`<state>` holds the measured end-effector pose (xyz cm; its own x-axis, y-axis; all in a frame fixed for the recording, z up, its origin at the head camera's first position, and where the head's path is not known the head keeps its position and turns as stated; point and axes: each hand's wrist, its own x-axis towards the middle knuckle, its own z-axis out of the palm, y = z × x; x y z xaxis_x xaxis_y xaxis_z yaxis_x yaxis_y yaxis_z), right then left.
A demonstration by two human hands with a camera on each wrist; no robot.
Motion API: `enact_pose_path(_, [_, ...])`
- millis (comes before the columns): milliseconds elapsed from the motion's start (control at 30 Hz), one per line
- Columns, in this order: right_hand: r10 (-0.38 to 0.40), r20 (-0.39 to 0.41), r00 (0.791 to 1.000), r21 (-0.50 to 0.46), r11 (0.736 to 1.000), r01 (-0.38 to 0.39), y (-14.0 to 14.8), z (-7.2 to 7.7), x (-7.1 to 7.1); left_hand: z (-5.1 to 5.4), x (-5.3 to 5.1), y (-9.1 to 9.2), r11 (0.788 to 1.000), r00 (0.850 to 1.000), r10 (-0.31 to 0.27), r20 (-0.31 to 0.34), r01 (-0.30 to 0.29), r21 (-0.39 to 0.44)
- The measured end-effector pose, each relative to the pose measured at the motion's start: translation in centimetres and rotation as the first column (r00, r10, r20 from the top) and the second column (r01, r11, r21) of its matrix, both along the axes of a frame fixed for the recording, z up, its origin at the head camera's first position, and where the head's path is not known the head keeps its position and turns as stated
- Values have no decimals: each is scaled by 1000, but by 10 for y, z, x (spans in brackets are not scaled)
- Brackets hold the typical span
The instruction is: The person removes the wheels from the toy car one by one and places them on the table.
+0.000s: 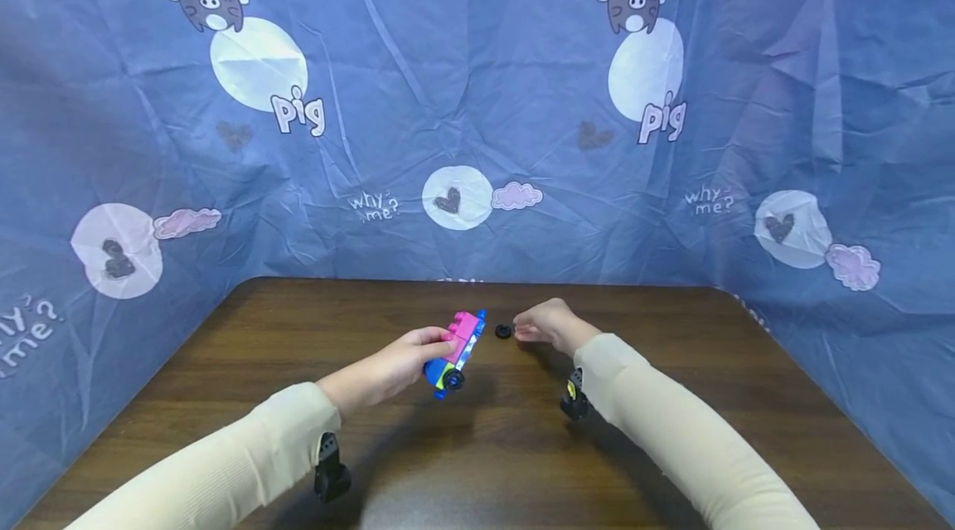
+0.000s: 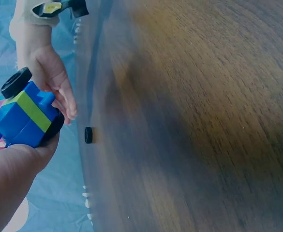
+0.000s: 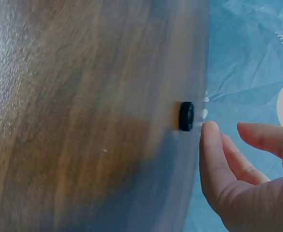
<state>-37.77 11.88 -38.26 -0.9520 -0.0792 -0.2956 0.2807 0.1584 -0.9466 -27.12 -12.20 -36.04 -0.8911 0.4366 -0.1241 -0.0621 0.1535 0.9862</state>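
My left hand (image 1: 403,362) grips a toy car of building blocks (image 1: 463,339) above the table, pink on top with blue and lime-green parts. Two black wheels show on the car (image 2: 27,116) in the left wrist view, at one end of its blue body. A loose black wheel (image 1: 503,332) lies flat on the table, just left of my right hand (image 1: 553,324). The right fingers (image 3: 214,150) are loosely bent, thumb apart from them, with nothing between. In the right wrist view a small gap separates the fingertips from the loose wheel (image 3: 186,116).
A brown wood-grain table (image 1: 634,430) spreads under both arms, its far edge close behind the loose wheel. Blue printed cloth (image 1: 462,99) hangs behind and at both sides. A black device is strapped at each wrist, over the cream sleeves (image 1: 664,422).
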Motion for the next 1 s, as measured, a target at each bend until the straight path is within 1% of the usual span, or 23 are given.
enact_pose_path(233, [52, -7, 999, -49, 997, -53, 2, 17, 10, 4, 0, -3, 999, 998, -52, -29, 53, 9])
enact_pose_path(433, [97, -12, 995, -42, 994, -97, 3, 27, 20, 3, -2, -6, 997, 996, -74, -52, 74, -11])
enact_pose_path(500, [124, -26, 992, -43, 991, -125, 2, 29, 23, 3, -1, -6, 997, 994, -80, -71, 79, -19])
enact_pose_path(600, [172, -53, 984, -46, 984, -174, 0, 33, 28, 3, -1, -5, 997, 991, -72, -113, 67, -48])
enact_pose_path(733, [228, -62, 972, -59, 971, -232, -2, 37, 37, 5, -2, -4, 995, 987, -36, -156, 21, -94])
enact_pose_path(867, [285, -59, 957, -71, 955, -288, -5, 40, 47, 7, -3, -4, 994, 987, -13, -162, -5, -109])
enact_pose_path(1000, [347, -67, 935, -72, 933, -352, -9, 43, 58, 6, -6, -2, 994, 988, 6, -157, -24, -111])
